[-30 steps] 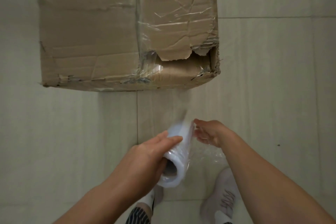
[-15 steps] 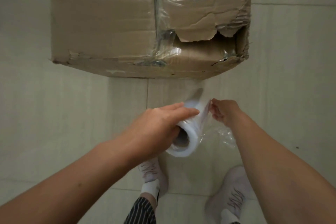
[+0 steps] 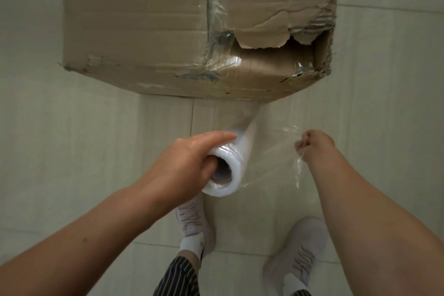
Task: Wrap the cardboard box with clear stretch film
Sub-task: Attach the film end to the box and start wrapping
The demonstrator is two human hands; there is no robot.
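The box [image 3: 144,31] sits on the floor [image 3: 48,151] ahead of the person, its near right corner torn open. Near it, the left hand [image 3: 189,163] grips the roll [image 3: 237,161], thumb in the core, fingers laid over the top. The right hand [image 3: 314,144], fingers curled, pinches the film [image 3: 276,158] stretched sideways from the roll. White shoes [image 3: 192,223] stand beneath.
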